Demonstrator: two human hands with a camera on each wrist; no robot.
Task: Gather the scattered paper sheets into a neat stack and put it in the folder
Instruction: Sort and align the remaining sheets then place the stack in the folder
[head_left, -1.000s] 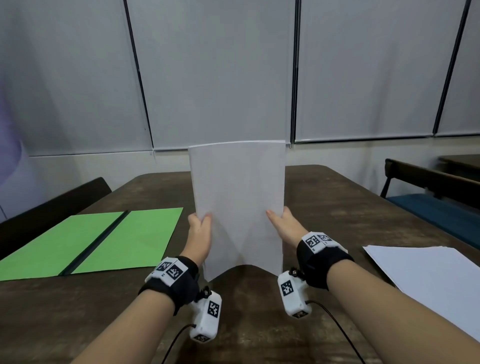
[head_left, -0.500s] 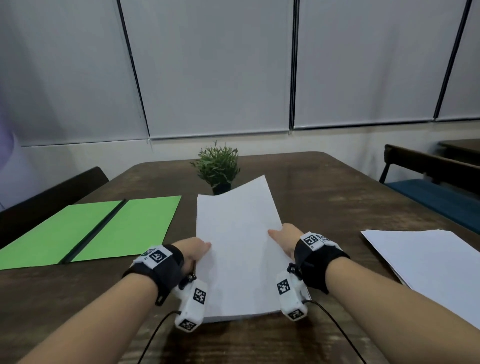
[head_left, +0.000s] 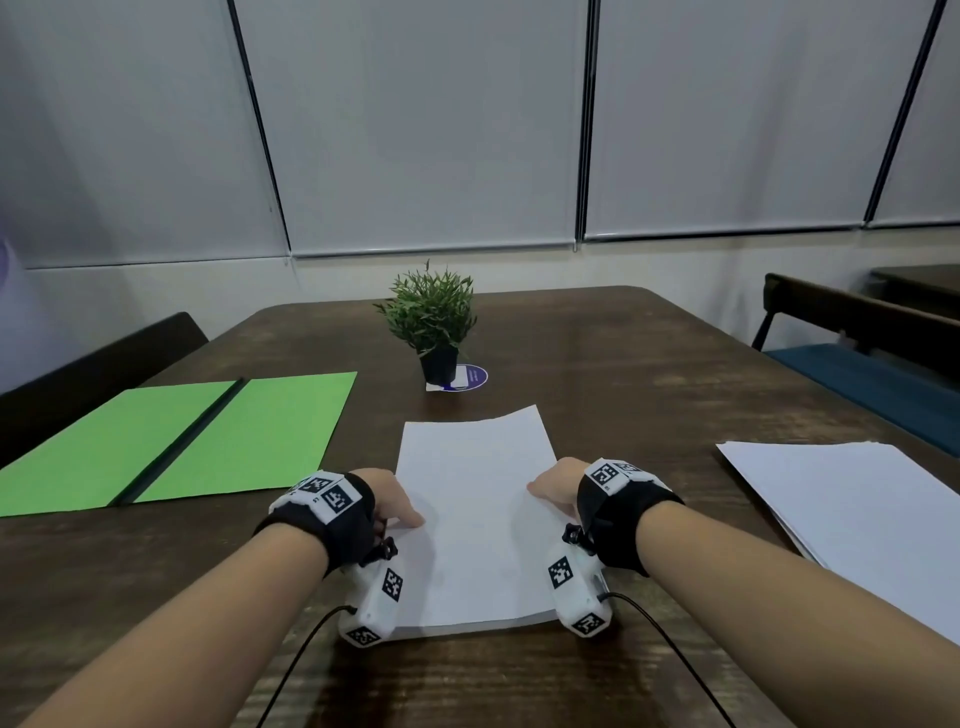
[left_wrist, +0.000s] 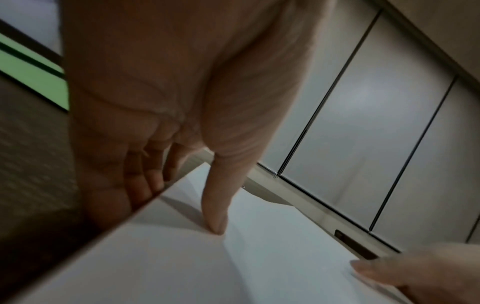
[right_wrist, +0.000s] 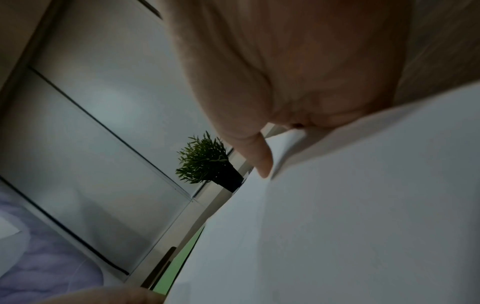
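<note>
While the paper stack lies on the table right of the open green folder, both hands pinch its sides, likely to square it. Left wrist view: left hand thumb on top, fingers curled beneath. Right wrist view: right hand thumb on top, its fingers hidden.

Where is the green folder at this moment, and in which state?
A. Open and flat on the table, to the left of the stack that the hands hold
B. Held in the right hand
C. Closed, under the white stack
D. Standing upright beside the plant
A: the green folder lies opened flat on the table, left of the paper stack, which the left hand and right hand grip at its sides.
</note>
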